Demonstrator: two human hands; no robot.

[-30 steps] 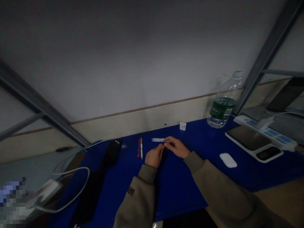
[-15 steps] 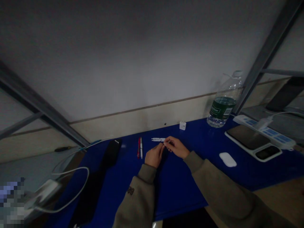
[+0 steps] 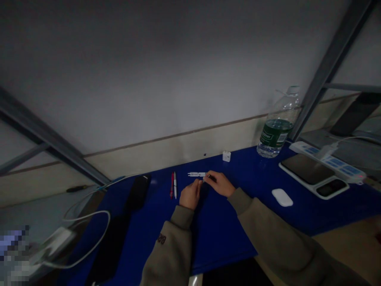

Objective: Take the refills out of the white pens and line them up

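Near the middle of the blue tabletop (image 3: 222, 234), my left hand (image 3: 189, 196) has its fingers closed, and whatever is in them is too small to name. Close by on its right, my right hand (image 3: 220, 184) pinches something small and dark at the fingertips, its kind unclear. Just beyond the fingers lie white pens (image 3: 195, 174), side by side and partly covered by my right hand. Left of my left hand, a red pen (image 3: 172, 186) and a white pen (image 3: 175, 186) lie next to each other, pointing toward the wall.
Against the wall stand a white charger plug (image 3: 226, 156) and a large water bottle (image 3: 274, 137). On the right are a white rounded case (image 3: 282, 197), a scale-like device (image 3: 309, 171) and a power strip (image 3: 342, 165). A black phone (image 3: 138, 192) and a white cable (image 3: 108, 226) occupy the left.
My fingertips have drawn slightly apart, with a small gap between the hands now. The whole view has shifted a little; the pens stay in place on the table.
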